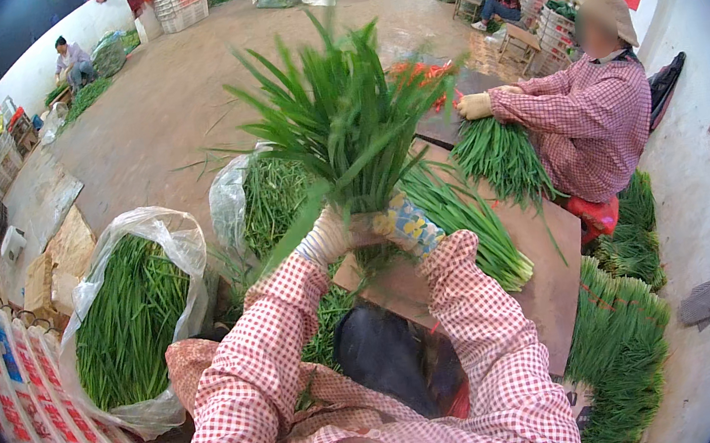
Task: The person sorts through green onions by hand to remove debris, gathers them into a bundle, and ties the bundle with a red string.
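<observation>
Upright between both hands is a large bunch of Chinese chives (358, 140), its leaf tips fanned out at the top and smeared by motion. My left hand (324, 236), in a pale glove, closes round the left side of the bunch low down. Against the right side, my right hand (409, 225) grips it in a blue and yellow patterned glove. The lower ends, between and below the hands, are blurred. Just right of my right hand, a loose pile of chives (468, 229) lies on the brown board table (548, 259), pale ends toward me.
Clear plastic bags of chives, one large (131, 323) and one smaller (275, 196), stand at left. Tied chive bundles (618, 348) are stacked right of the table. Across it a co-worker (579, 120) handles another bunch (498, 153). A crate (49, 414) stands at far left.
</observation>
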The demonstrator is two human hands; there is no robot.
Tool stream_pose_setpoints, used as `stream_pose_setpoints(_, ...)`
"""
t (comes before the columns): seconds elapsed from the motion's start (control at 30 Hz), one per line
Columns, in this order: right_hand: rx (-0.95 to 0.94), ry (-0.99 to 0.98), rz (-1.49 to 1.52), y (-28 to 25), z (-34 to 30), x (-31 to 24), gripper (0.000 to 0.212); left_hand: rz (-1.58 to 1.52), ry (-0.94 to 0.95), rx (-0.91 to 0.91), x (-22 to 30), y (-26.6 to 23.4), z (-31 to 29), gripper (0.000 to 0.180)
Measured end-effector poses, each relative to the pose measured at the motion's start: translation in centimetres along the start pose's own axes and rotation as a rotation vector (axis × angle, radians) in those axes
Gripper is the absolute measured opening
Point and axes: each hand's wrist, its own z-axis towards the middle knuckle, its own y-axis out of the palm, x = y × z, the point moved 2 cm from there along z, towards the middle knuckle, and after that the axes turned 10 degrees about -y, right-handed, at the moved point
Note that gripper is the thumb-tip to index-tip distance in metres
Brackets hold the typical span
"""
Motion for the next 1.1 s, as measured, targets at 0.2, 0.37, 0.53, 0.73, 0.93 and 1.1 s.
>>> stream_pose_setpoints(0.2,-0.162,-0.287,-0.347,4.1,2.9,-1.3,0.061,-0.202,-0.349,0.005,1.1,-3.9,-2.3,0.052)
stream_pose_setpoints(0.37,-0.132,-0.536,-0.47,10.8,6.6,-2.6,0.06,-0.945,-0.429,0.148,1.8,-10.5,-9.8,0.062)
stream_pose_setpoints(0.53,0.101,-0.304,0.16,16.5,8.4,-4.4,0.052,-0.65,-0.558,0.327,1.0,-11.8,-13.3,0.092)
stream_pose_setpoints(0.73,-0.149,-0.227,-0.3,10.1,10.3,-1.8,0.035,-0.572,-0.657,0.133,2.7,-9.3,-17.0,0.081)
stream_pose_setpoints(0.93,0.062,-0.357,-0.396,9.0,13.4,-4.5,0.016,-1.906,-0.727,0.361,-4.7,-7.0,-19.8,0.036)
stream_pose_setpoints(1.1,0.054,-0.598,-1.27,4.1,15.2,-8.2,0.039,-0.93,-0.656,0.391,-6.6,-6.0,-21.0,0.027)
